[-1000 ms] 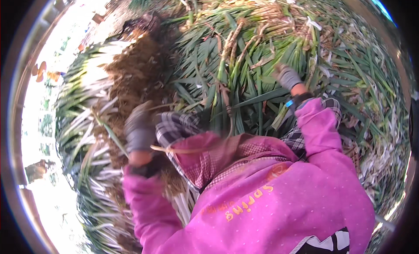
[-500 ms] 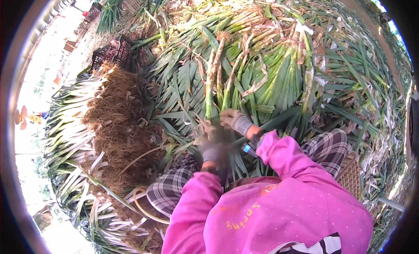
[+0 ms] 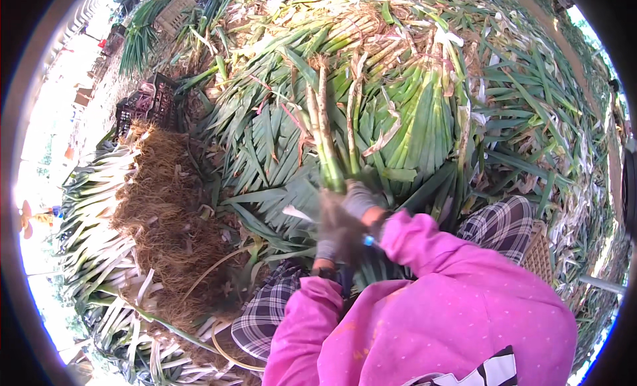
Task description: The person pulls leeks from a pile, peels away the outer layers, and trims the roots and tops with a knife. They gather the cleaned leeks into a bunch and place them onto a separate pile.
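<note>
My left hand (image 3: 334,232), in a dark grey glove and blurred, meets my right hand (image 3: 361,201), in a lighter grey glove, just in front of my knees. Together they grip the lower ends of a few long leek stalks (image 3: 323,140), which point away from me over the green heap. A pale pointed blade-like piece (image 3: 296,213) sticks out to the left of my left hand; I cannot tell which hand holds it. A small blue object (image 3: 369,240) shows at my right wrist. Pink sleeves cover both arms.
A big heap of green leek leaves (image 3: 424,114) fills the ground ahead. On the left lies a stack of trimmed leeks with brown roots (image 3: 159,213). Black crates (image 3: 142,104) stand at the far left. A woven mat (image 3: 539,254) lies by my right knee.
My hands, wide apart a second ago, have come together at the middle. They now hold leek stalks drawn out of the heap.
</note>
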Motion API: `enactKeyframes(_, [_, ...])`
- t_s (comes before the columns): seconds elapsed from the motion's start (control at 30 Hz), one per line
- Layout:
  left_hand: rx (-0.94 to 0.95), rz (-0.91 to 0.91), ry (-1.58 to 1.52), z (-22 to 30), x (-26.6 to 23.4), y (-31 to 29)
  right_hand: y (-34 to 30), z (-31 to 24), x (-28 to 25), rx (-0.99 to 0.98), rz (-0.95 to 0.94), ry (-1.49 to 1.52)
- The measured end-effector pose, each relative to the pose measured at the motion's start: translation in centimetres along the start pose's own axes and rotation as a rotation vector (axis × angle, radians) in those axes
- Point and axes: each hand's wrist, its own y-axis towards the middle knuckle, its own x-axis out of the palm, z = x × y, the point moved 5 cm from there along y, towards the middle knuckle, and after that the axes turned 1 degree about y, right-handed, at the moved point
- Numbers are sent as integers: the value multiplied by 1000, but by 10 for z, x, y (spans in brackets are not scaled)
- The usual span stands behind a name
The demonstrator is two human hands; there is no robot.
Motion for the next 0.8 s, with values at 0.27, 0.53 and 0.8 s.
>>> enactKeyframes(0.27, [-198,-359,-289,81,77,-69,-18,106,-46,6,-69,112])
enactKeyframes(0.53, [112,-413,940,228,79,-160,-53,102,-89,21,163,189])
enactKeyframes(0.8, [119,-543,922,231,90,-166,-46,114,-88,112,216,-102])
